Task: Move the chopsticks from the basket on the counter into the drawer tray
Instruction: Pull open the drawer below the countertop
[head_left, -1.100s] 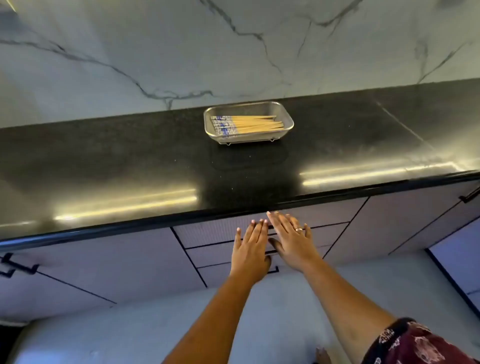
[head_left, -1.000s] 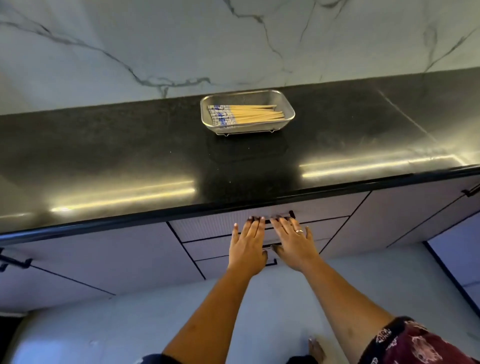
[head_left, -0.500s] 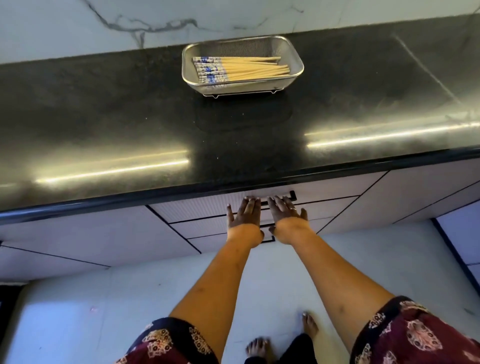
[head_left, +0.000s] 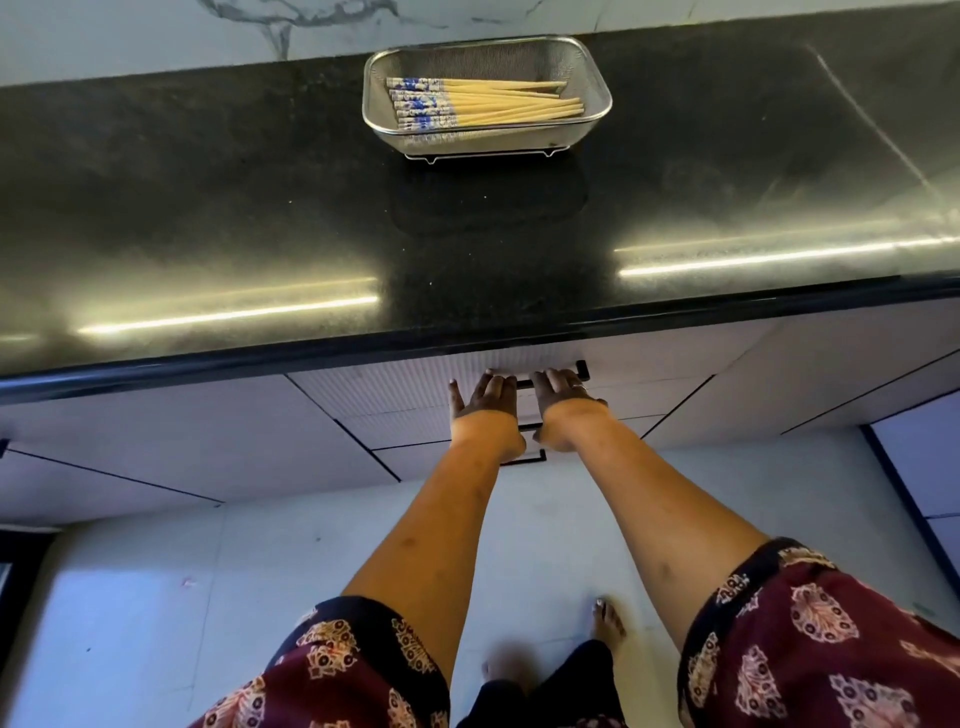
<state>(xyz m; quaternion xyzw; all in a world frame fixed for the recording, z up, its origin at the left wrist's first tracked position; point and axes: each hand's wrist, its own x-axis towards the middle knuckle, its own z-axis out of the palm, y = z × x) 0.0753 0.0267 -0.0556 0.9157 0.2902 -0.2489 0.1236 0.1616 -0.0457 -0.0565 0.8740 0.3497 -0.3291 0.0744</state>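
Several wooden chopsticks (head_left: 483, 104) with blue-and-white patterned ends lie side by side in a metal mesh basket (head_left: 597, 85) at the back of the black counter. Below the counter's front edge, the top drawer (head_left: 395, 387) is closed, so the tray inside is hidden. My left hand (head_left: 480, 397) and my right hand (head_left: 561, 389) sit side by side on the drawer's black bar handle (head_left: 525, 383). The fingers of both hands are hooked over the bar. A ring shows on my right hand.
The glossy black counter (head_left: 208, 208) runs the full width, backed by a white marble wall (head_left: 130, 36). Two more drawers (head_left: 405, 457) lie under the top one, with cabinet doors on both sides. My bare feet (head_left: 608, 623) stand on the pale floor.
Both hands moved up from the lower drawer fronts to the top drawer's handle and closed over it. My head tilted down and came closer to the counter. The basket has not moved.
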